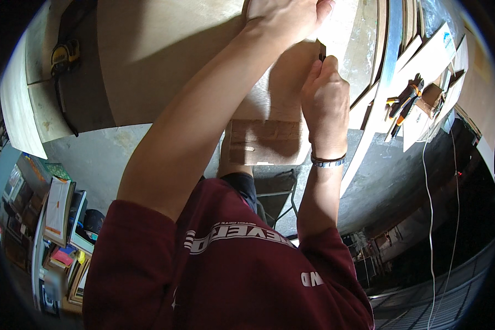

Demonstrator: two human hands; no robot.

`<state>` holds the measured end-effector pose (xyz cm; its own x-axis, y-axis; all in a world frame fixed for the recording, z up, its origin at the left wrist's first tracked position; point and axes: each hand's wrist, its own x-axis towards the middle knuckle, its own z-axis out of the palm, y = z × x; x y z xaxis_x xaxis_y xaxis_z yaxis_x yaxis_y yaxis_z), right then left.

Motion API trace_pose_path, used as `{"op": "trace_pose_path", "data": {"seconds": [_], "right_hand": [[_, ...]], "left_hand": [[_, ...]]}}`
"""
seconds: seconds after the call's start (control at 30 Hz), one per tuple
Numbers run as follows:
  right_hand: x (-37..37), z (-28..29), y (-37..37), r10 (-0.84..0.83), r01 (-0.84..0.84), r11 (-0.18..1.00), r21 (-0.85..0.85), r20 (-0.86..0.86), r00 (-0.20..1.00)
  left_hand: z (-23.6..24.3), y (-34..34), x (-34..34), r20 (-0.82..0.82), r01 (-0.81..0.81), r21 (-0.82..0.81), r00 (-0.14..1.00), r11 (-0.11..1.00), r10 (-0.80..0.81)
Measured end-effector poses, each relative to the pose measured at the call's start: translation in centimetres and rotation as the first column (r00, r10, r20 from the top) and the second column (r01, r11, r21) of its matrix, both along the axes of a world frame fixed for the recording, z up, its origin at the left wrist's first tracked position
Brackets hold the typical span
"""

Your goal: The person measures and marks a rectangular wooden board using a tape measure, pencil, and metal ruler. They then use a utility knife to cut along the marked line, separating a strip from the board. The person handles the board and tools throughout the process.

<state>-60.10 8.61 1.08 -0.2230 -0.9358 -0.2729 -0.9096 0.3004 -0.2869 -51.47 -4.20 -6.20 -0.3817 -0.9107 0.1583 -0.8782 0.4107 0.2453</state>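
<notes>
My left hand reaches to the top edge of the head view and rests over a pale wooden board. Its thumb points right, while the other fingers are mostly cut off by the picture's edge. Just below and to the right, my right hand is closed around a slim dark tool. A short flat end sticks out past the thumb toward the board; whether it is a knife or a chisel I cannot tell. A smaller brown wood piece juts from the board's near edge, between my forearms.
A yellow-black tape measure lies at the far left. To the right stretch a long pale metal strip, orange-black pliers and board offcuts. White cords hang at right. A cluttered shelf stands lower left.
</notes>
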Motion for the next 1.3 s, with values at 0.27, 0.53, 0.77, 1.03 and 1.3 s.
{"op": "trace_pose_path", "data": {"seconds": [0.27,0.53,0.77,1.03,1.3], "right_hand": [[-0.6,0.1,-0.3,0.023,-0.023,0.999,0.040,0.008,1.000],[-0.4,0.4,2.2,-0.020,0.013,0.994,0.111,0.067,0.998],[0.7,1.3,9.0,-0.067,0.052,0.979,0.197,0.070,0.995],[1.5,1.6,13.0,-0.164,0.139,0.949,0.283,0.068,0.984],[-0.3,4.0,12.5,-0.111,0.067,0.907,0.416,0.082,0.990]], "left_hand": [[-0.1,0.0,-0.1,-0.031,0.005,-0.008,0.999,1.000,-0.006],[0.4,0.4,-0.1,-0.021,0.019,0.060,1.000,0.998,-0.018],[-0.4,-0.1,0.1,-0.029,0.024,0.015,0.999,1.000,-0.023],[-0.8,-0.2,-0.2,-0.085,0.034,-0.059,0.996,0.998,-0.039],[-1.1,-0.3,0.6,-0.114,0.029,-0.078,0.993,0.997,-0.038]]}}
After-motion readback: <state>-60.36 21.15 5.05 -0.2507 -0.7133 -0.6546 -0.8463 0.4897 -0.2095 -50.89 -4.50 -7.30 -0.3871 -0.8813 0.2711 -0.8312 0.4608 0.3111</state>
